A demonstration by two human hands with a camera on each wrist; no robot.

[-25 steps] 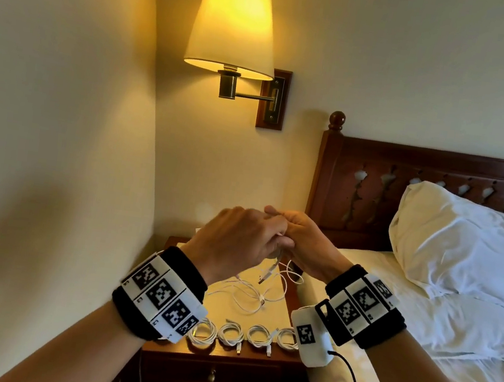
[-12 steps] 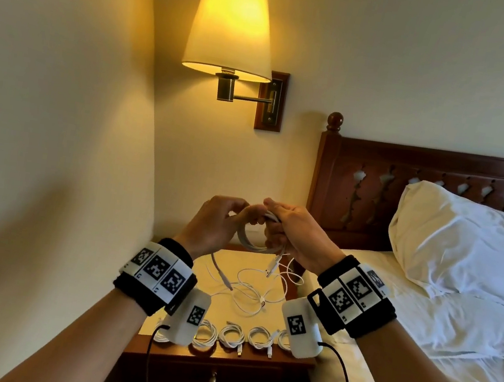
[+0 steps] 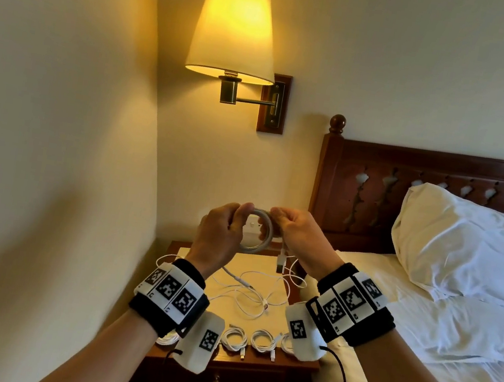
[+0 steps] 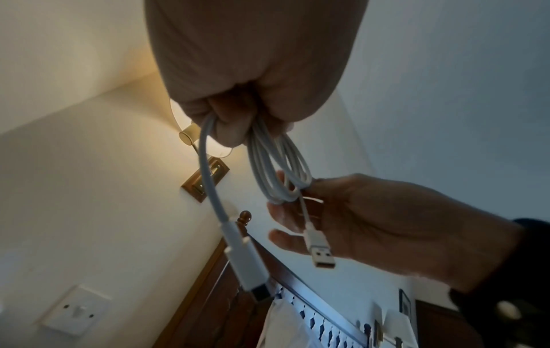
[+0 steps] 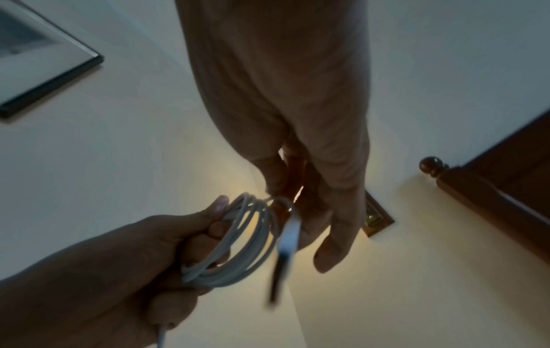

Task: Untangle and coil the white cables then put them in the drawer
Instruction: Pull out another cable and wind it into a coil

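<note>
Both hands hold one coiled white cable [image 3: 259, 234] in the air above the nightstand [image 3: 233, 361]. My left hand [image 3: 222, 229] grips the coil's left side with curled fingers. At the coil's right side, my right hand [image 3: 296, 232] pinches it between thumb and forefinger. The same coil [image 4: 279, 169] shows in the left wrist view, with a USB plug [image 4: 320, 252] hanging by my right palm and a second plug end [image 4: 244, 259] dangling below my left hand. A loose tangle of white cables [image 3: 256, 291] lies on the nightstand top. Several coiled cables [image 3: 255, 342] sit in a row along its front edge.
A lit wall lamp [image 3: 234, 33] hangs above the nightstand. A bed with white pillows [image 3: 463, 246] and a dark wooden headboard [image 3: 375, 182] stands to the right. The wall [image 3: 54, 163] is close on the left. A drawer knob [image 3: 216, 381] shows below the nightstand top.
My hands have drawn slightly apart and risen, and the cable between them now forms a round coil. The camera view has shifted a little downward.
</note>
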